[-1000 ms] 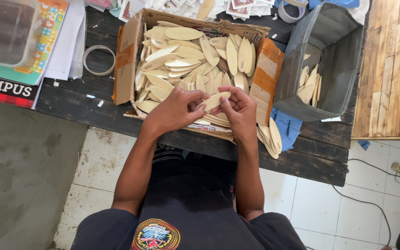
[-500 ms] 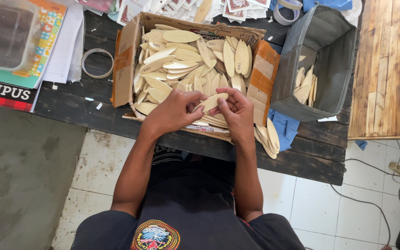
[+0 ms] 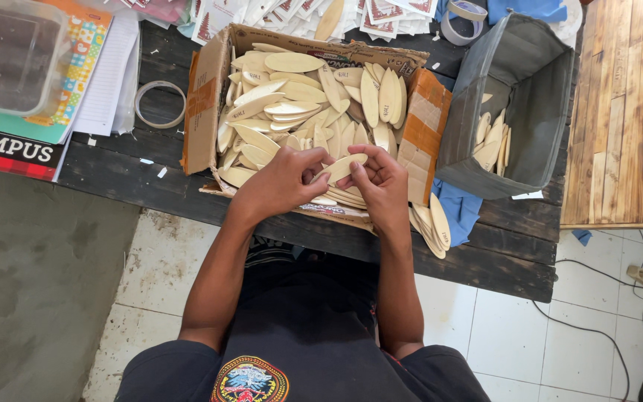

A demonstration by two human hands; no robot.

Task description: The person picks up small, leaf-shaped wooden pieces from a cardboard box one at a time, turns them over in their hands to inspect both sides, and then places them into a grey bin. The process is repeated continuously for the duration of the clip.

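Over the box's (image 3: 204,112) near edge, both hands (image 3: 284,182) (image 3: 381,182) pinch one wooden oval (image 3: 341,167).

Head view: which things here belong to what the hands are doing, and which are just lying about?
In use: left hand, right hand, oval wooden piece, cardboard box, grey bin.
Lying about: tape rolls, plastic container, booklets, blue cloth.

Looks like a small home workshop: rough dark plank table (image 3: 485,257), cardboard box (image 3: 206,97) full of oval wooden pieces (image 3: 295,62), tape rolls (image 3: 159,104) upper left, tiled floor (image 3: 515,335).
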